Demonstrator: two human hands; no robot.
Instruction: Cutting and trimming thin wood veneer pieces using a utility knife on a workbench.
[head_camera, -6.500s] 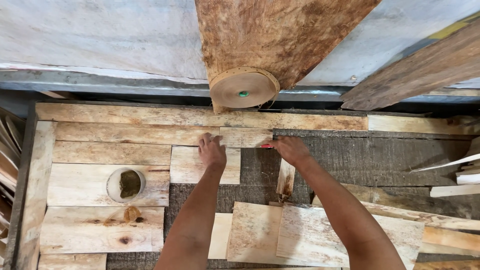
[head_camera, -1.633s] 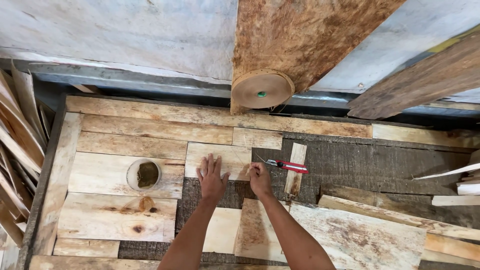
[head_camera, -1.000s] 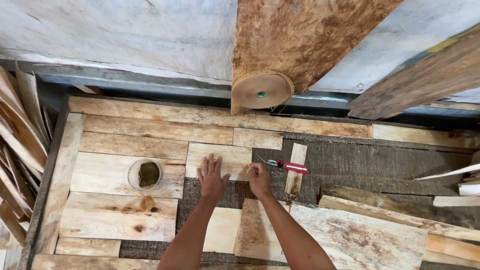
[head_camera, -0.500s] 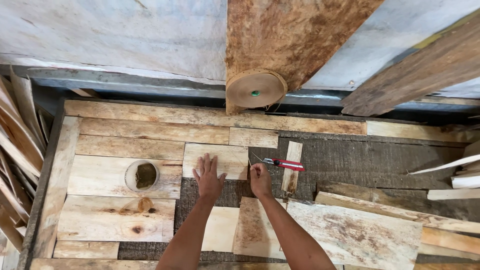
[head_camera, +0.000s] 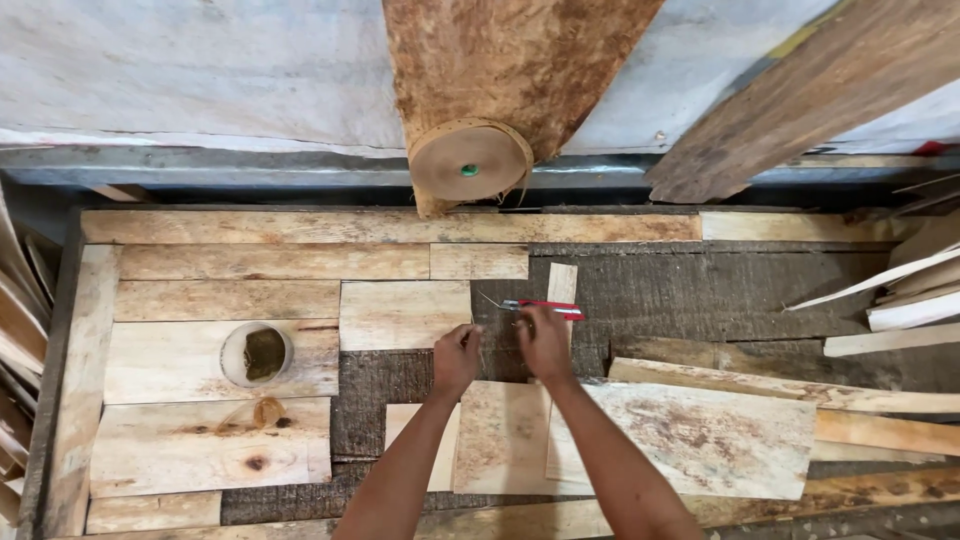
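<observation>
Head view: both hands low at centre of a dark work surface patched with pale veneer sheets; right hand fingers curled down, tips on or at a red-handled cutter lying just beyond them across a narrow veneer strip; whether it grips the handle, cannot tell; left hand loosely closed, knuckles up, resting beside the square veneer piece at its far left, pinching nothing visible. Near side of hands: mottled veneer sheet under both forearms. Far left of left hand, round dish with a brownish lump. Beyond the hands, brown tape roll hangs at the wall. Judged step: reaching for the cutter; the pick-up calls for a firm hold on the handle, blade away from the left hand.
</observation>
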